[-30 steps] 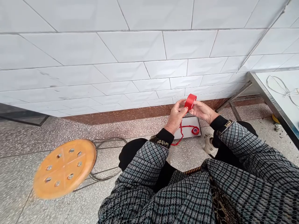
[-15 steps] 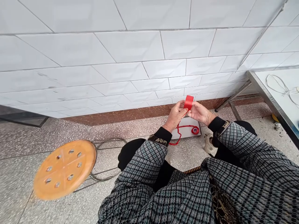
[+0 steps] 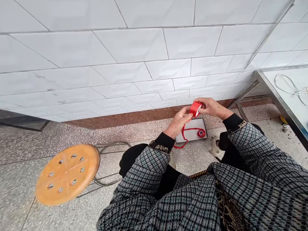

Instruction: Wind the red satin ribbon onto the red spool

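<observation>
Both of my hands hold a red roll of ribbon in front of me, above the floor. My right hand wraps over the roll from the right and top. My left hand pinches it from the left, fingers closed. Below the hands a white flat board lies on the floor by the wall. On it rest a smaller red spool and a loose red ribbon strand that trails off the board's left edge.
A round orange stool with holes in its seat stands on the speckled floor at the left. A metal table with white cord on it is at the right. A white tiled wall rises ahead. A white shoe shows beside the board.
My right hand has risen and turned over the top of the roll, tilting the roll so its white core shows. The view has shifted slightly; the left hand stays at the roll.
</observation>
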Demonstrator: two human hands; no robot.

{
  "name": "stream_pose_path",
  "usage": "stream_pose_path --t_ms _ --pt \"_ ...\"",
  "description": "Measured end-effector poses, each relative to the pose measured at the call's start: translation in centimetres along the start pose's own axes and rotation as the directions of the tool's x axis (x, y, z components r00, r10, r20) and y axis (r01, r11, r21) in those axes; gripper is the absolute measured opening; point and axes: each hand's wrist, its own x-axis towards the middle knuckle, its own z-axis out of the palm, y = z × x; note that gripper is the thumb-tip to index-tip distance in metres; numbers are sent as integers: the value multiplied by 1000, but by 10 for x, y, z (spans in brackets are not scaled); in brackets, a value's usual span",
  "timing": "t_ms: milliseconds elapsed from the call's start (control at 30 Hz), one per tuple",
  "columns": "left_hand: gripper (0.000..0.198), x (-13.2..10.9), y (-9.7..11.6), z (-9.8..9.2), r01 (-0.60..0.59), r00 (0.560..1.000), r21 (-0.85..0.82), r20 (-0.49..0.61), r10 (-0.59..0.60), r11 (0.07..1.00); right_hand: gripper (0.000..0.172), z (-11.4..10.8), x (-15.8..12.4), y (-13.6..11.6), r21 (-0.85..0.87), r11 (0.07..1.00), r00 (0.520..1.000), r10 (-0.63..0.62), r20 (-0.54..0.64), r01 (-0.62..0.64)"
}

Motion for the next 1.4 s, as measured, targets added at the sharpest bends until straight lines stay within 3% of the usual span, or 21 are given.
stream_pose_path --t_ms 100,267,500,700,1000,1233,1400 --pt "49 2 0 2 -53 997 -67 -62 49 996 32 -5 -1 -1 -31 998 998 47 -50 -49" --pt "45 4 1 0 -45 999 -116 -22 43 992 41 -12 0 5 16 991 976 136 -168 -136" --pt "40 5 0 4 -69 996 -150 -70 59 986 40 1 6 19 356 925 933 239 -268 -134" --pt "40 6 0 3 -133 990 -187 -73 121 973 30 4 8 17 605 789 919 311 -241 -108" --pt "39 11 -5 7 -103 991 -148 -98 89 984 28 25 4 10 794 588 923 374 -94 -157" --pt "39 6 -3 12 -115 992 -70 -56 111 991 22 27 7 13 773 615 914 386 -124 -155" --pt "43 6 0 8 -133 984 -39 -126 128 990 19 20 8 12 751 646 917 369 -152 -135"
